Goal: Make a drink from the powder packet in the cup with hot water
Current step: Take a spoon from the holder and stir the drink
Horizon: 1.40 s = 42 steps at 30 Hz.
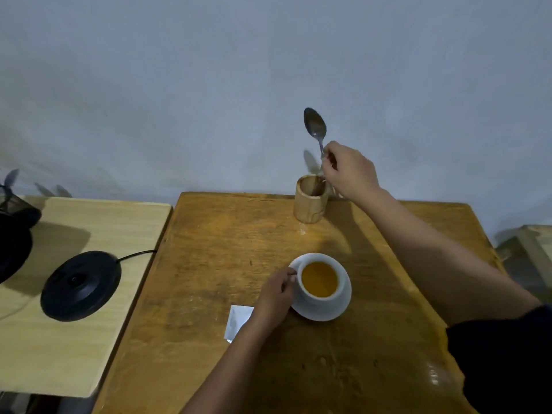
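A white cup (313, 297) filled with orange-brown drink stands on a white saucer (334, 310) on the brown wooden table (227, 264). My left hand (276, 295) grips the cup's handle from the left. My right hand (348, 168) holds a metal spoon (315, 125) by its handle, bowl end up, with the lower end inside a bamboo holder (309, 204) at the table's far edge. A silver powder packet (237, 321) lies flat just left of my left wrist, partly hidden by it.
A lighter side table (77, 294) stands to the left with a black kettle base (80, 285) and its cord. A black kettle (12, 243) is cut off at the left edge. A blue-grey wall rises behind. Another pale surface (534, 243) shows at far right.
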Motion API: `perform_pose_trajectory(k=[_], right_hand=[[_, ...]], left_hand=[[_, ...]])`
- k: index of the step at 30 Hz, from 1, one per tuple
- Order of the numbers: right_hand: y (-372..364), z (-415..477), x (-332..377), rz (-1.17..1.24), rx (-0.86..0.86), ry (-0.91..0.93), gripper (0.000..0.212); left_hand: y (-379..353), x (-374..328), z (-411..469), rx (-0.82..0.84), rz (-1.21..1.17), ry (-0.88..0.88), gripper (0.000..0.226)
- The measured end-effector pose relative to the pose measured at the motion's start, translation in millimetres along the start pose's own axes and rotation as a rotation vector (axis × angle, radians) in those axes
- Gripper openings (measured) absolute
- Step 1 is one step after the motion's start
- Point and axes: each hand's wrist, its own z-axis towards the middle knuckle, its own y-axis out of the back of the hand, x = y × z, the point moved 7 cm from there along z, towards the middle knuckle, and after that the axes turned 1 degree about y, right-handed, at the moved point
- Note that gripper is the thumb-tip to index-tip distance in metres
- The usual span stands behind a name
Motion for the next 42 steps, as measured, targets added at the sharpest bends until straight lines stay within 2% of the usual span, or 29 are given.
perform_pose_trajectory(k=[2,4,7,11,13,16,18,20,25,28,37,42], right_hand=[[12,-17,5,0.049,0.087,0.068,0.017],[15,-38,5,0.083,0.275,0.104,0.015],[14,-72,-3,-0.096,0.565,0.107,0.012],[18,-111,-7,-0.297,0.707,0.076,0.019],[15,-127,-2,-0.357,0.713,0.100,0.022],[3,-142,10,-0.430,0.628,0.240,0.024],[-7,-150,15,-0.411,0.603,0.279,0.021],[-15,-153,14,-0.300,0.588,0.230,0.017],[-21,-155,4,0.175,0.536,-0.044,0.010],[-18,-155,4,0.292,0.479,-0.082,0.010],[-21,-162,33,0.137,0.651,0.239,0.024],[-23,-161,37,0.051,0.685,0.288,0.027]], left_hand=[[0,-2,-1,-0.003,-0.007,0.006,0.022],[0,-6,-4,0.001,-0.009,-0.005,0.021],[2,-10,-11,-0.003,-0.014,0.009,0.022],[3,-17,-14,-0.003,-0.025,0.045,0.018],[2,-20,-14,0.003,-0.024,0.027,0.018],[2,-18,-13,-0.014,-0.016,0.024,0.020],[2,-16,-13,-0.020,-0.010,0.034,0.020],[1,-15,-12,-0.020,-0.001,0.031,0.020],[0,-12,-11,-0.015,-0.011,0.045,0.019],[0,-11,-11,-0.025,-0.019,0.056,0.018],[1,-11,-11,-0.018,-0.013,0.053,0.017],[1,-11,-10,-0.004,-0.014,0.049,0.018]])
